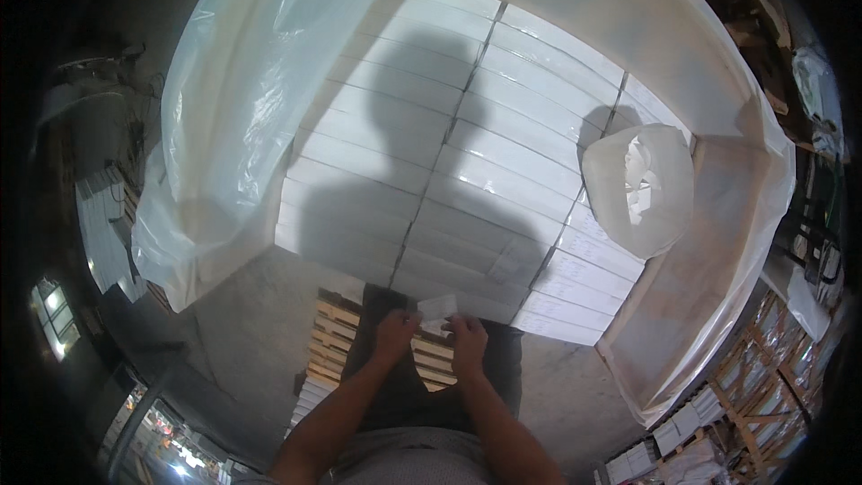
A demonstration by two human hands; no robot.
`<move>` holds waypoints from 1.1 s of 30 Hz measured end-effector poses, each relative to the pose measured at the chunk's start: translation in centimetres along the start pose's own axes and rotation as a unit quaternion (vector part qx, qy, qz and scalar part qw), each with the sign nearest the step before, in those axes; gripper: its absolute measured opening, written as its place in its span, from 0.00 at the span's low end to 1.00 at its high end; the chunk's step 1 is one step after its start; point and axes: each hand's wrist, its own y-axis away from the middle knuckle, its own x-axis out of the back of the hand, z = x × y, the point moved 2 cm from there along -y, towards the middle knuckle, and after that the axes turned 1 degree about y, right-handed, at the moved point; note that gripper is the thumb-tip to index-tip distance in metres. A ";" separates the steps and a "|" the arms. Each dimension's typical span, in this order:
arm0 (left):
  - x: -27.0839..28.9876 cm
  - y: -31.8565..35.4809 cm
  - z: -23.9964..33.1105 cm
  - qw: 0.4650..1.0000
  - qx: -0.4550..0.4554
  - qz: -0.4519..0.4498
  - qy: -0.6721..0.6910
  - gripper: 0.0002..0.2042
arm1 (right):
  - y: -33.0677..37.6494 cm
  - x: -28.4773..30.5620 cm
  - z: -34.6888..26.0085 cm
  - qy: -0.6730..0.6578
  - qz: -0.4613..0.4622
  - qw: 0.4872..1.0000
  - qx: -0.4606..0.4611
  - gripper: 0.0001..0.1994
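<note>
Low in front of my body, my left hand (395,332) and my right hand (467,336) pinch a small white paper slip (437,307) between them, one at each side. The slip looks like a label; fine detail is too small to make out. Just beyond the hands are rows of flat white packages (503,139), packed closely side by side, with my shadow across them. Over the right-hand rows stands a translucent bag (620,207) with torn white scraps (638,181) inside.
Loose translucent plastic sheeting (242,99) drapes around the packages at left, back and right. Brown side panels (669,278) show through it. A slatted wooden pallet (334,332) lies by my legs. Wooden crating (763,377) stands at lower right.
</note>
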 end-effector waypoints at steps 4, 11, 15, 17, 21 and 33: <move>-1.4 -1.4 -3.2 1.000 -0.005 -0.015 0.022 0.20 | -0.1 -0.3 1.2 -0.045 -0.003 0.999 -0.015 0.14; -1.0 -2.2 -3.0 0.996 0.018 -0.062 0.068 0.19 | -0.1 -1.0 1.5 -0.080 -0.012 0.996 -0.034 0.11; -0.4 -2.2 -2.3 0.995 0.023 -0.055 0.076 0.19 | -0.8 -0.7 3.0 -0.093 -0.038 0.994 -0.039 0.14; -0.6 -2.3 -2.6 0.995 0.040 -0.044 0.079 0.19 | -1.2 -0.7 3.6 -0.090 -0.043 0.994 -0.045 0.14; -0.8 -2.5 -3.3 0.993 0.045 -0.055 0.093 0.19 | -1.5 -0.7 4.0 -0.102 -0.034 0.993 -0.057 0.14; -0.9 -4.3 -4.4 0.991 -0.094 0.040 -0.083 0.13 | -2.4 -0.6 5.5 -0.134 -0.023 0.987 -0.080 0.15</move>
